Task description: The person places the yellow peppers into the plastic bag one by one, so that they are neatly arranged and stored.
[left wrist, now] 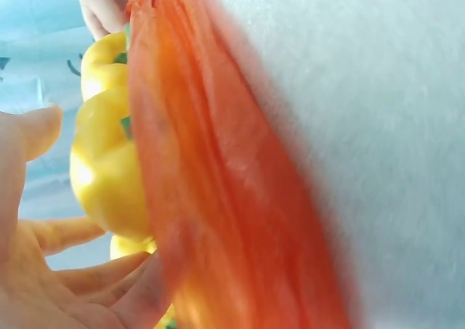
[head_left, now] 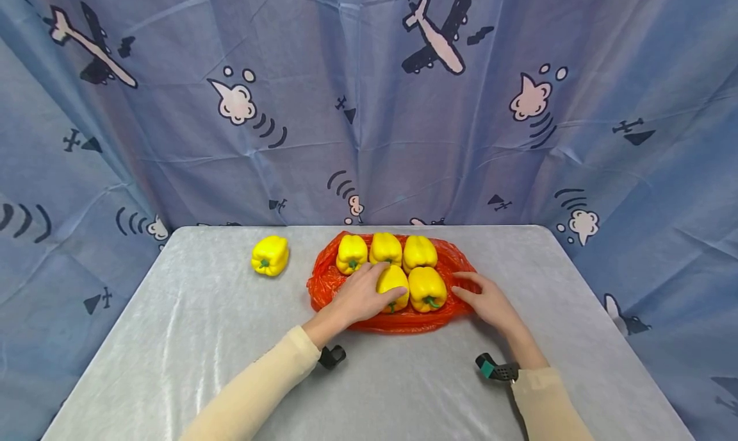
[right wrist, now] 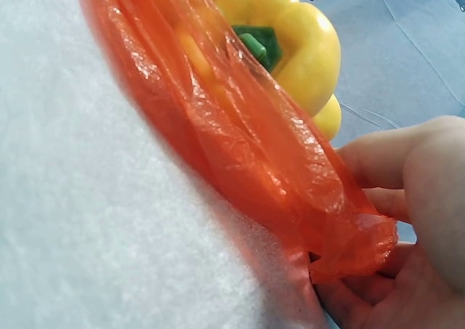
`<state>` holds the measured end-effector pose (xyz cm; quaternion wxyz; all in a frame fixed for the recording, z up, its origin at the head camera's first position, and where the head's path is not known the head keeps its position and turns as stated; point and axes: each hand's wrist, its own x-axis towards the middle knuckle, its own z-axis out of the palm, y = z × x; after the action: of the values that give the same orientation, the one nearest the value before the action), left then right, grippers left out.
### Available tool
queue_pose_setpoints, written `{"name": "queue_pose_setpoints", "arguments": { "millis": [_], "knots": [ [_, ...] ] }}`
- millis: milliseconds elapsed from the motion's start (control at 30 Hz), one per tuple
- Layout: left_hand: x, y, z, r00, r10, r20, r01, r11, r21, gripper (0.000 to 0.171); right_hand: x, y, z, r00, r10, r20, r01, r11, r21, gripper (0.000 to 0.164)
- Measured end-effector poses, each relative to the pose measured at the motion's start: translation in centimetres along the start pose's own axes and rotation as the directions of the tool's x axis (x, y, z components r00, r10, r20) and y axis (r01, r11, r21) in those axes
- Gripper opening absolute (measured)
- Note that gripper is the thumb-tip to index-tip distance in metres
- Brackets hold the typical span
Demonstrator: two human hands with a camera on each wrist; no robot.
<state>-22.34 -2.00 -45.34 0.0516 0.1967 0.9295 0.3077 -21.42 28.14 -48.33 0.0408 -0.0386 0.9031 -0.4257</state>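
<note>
Several yellow bell peppers [head_left: 419, 254] sit in two rows in an open red plastic bag [head_left: 398, 324] on the table. My left hand [head_left: 362, 293] is over the bag's left side, around the front-left pepper [head_left: 393, 279]. In the left wrist view, its thumb [left wrist: 43, 129] stands apart from a pepper [left wrist: 109, 169], with the other fingers spread beside it. At the bag's right edge is my right hand [head_left: 487, 302], thumb and forefinger apart. The right wrist view shows its fingers touching the crumpled bag edge [right wrist: 356, 245]; some fingertips are hidden behind the plastic.
One more yellow bell pepper [head_left: 270, 256] lies on the table at the back left, outside the bag. The table [head_left: 173, 338] has a pale grey cover. Behind it hangs a blue curtain [head_left: 357, 108] with printed airplanes. A dark band [head_left: 498, 368] is on the right wrist.
</note>
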Motion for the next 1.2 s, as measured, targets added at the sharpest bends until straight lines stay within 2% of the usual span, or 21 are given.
{"name": "queue_pose_setpoints", "arguments": {
  "millis": [100, 233, 433, 667, 1033, 1200],
  "knots": [
    [-0.2, -0.1, -0.7, 1.000, 0.006, 0.009, -0.006, 1.000, 0.003, 0.076, 0.0, 0.0, 0.0, 1.000, 0.005, 0.001, -0.005, 1.000, -0.004, 0.052],
    [-0.4, -0.3, -1.9, 1.000, 0.024, -0.018, -0.024, 1.000, 0.020, 0.067, 0.0, 0.0, 0.0, 1.000, 0.020, 0.004, -0.020, 1.000, -0.006, 0.052],
    [-0.7, -1.2, -3.7, 0.994, 0.048, -0.096, -0.044, 0.998, 0.045, 0.052, -0.1, -0.2, 0.0, 0.999, 0.035, 0.009, -0.035, 0.999, -0.005, 0.053],
    [-1.0, -2.9, -5.2, 0.977, 0.062, -0.203, -0.043, 0.994, 0.096, 0.038, -0.2, -0.3, -0.1, 1.000, 0.026, 0.006, -0.026, 1.000, -0.005, 0.051],
    [-2.1, -5.9, -8.2, 0.967, 0.025, -0.255, -0.010, 0.998, 0.063, 0.034, -0.1, -0.5, 0.0, 1.000, 0.028, 0.007, -0.028, 1.000, -0.011, 0.051],
    [-2.3, -7.7, -9.5, 0.958, -0.016, -0.286, 0.036, 0.997, 0.065, 0.035, -0.1, -0.5, 0.1, 0.999, 0.031, 0.011, -0.031, 0.999, -0.007, 0.051]
  ]
}}
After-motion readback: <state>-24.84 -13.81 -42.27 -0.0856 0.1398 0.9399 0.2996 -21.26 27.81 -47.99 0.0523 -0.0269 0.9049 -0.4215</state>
